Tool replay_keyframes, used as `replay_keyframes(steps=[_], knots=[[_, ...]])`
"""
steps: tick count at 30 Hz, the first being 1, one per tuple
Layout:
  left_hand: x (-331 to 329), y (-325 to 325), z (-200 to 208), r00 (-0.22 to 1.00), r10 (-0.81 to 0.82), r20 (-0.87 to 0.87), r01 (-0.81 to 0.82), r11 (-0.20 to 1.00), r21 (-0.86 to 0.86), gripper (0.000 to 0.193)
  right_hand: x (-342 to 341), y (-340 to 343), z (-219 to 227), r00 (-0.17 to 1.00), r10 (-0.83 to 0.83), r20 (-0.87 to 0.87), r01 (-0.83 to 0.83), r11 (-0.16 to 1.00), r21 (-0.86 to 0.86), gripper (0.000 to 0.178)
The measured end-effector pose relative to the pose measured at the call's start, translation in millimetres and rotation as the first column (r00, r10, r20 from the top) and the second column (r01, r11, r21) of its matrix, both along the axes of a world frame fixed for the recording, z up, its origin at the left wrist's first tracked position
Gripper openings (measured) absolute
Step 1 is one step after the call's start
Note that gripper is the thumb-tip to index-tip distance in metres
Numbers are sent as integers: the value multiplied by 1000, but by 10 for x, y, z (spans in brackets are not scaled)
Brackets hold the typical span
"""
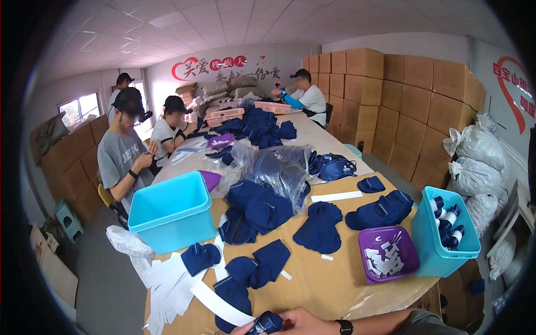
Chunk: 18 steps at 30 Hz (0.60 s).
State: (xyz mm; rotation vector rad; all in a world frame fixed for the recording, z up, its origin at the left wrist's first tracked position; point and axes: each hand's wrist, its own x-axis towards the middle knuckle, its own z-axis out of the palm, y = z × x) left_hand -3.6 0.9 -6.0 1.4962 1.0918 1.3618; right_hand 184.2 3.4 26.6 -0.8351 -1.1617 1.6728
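At the lower edge, a navy cap is bunched into a small roll between my hands. My right hand is closed round its right side, thumb and fingers bent. Only a bit of my left hand shows, pressed against the roll's left side; the rest is cut off by the frame. A long white paper strip runs from the roll up and to the left, across another navy cap lying flat. More white strips are fanned out at the table's left corner.
A turquoise bin stands at left. At right are a purple basket of small white pieces and a turquoise bin holding banded navy rolls. Navy caps and plastic bags cover mid-table. Several people sit or stand farther along. Cartons line the wall.
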Motion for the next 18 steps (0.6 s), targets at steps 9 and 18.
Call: replay_keyframes(steps=[9,18], knots=[[-35,107,-247,998,-67,-12,68,975,213,39,39,-48,-41,995,95,28,-96,993,65,24],[153,133,-59,964,59,260,-86,992,93,69,53,-10,1,992,57,110,-70,990,121,23]])
